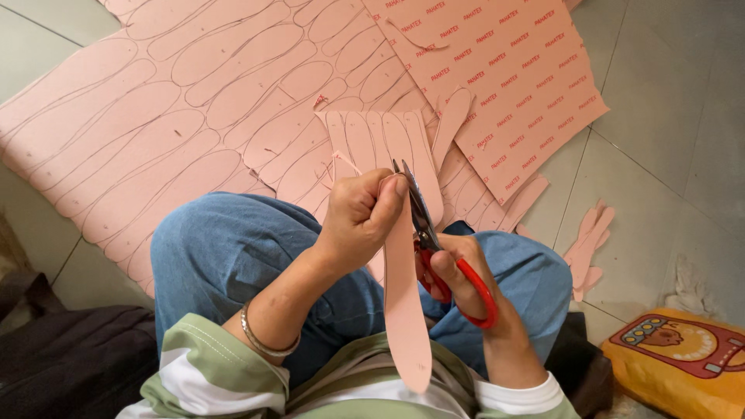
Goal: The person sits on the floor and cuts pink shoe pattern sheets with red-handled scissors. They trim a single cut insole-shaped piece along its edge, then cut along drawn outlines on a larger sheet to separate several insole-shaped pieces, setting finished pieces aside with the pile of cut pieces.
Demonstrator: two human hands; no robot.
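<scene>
A yellow-orange packet (683, 361) with a red picture label is lying low, well out beyond the right hand (458, 271). The left hand (361, 217) is pinching the pink insole strip (406, 310); the right is gripping red-handled scissors (434, 248) just beside it, blades touching the strip.

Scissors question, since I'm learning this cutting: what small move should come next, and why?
Probably close the red-handled scissors and snip further along the traced outline. The blades stand at the top of the pink strip, which the left hand pinches taut while the right hand grips the handles; the uncut sheet lies ahead.
</scene>
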